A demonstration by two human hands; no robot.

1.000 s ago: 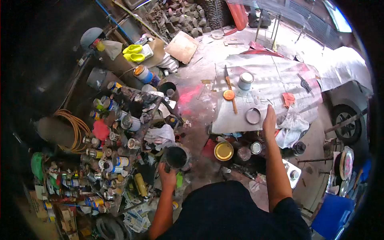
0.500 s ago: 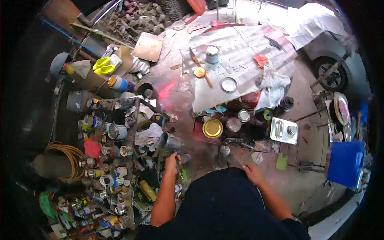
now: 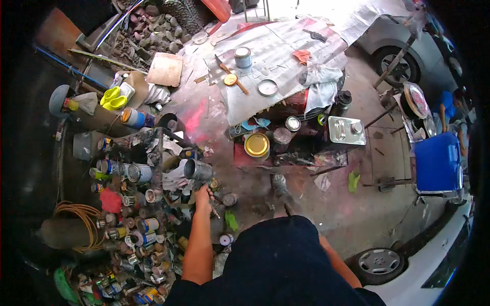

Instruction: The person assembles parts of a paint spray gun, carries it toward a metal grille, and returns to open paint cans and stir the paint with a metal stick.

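Observation:
My left hand is wrapped round the grip of a spray gun with a grey metal cup. The gun is beside the crowded paint shelf, near a whitish rag. Low on the right, my right forearm runs down along the dark shirt; the hand itself is mostly hidden behind the shirt and its fingers do not show. Ahead of me, a tin with a gold lid and a silver rectangular can stand on a low bench.
Many paint cans crowd the left side. A sheet-covered table ahead bears a blue-white tin and a knife. On the right are a blue box and a white car. A coiled hose lies far left.
The view has shifted, so the bench and table appear farther left and higher. A car wheel has come into view at lower right. My right hand has slipped behind the shirt; the left keeps the spray gun.

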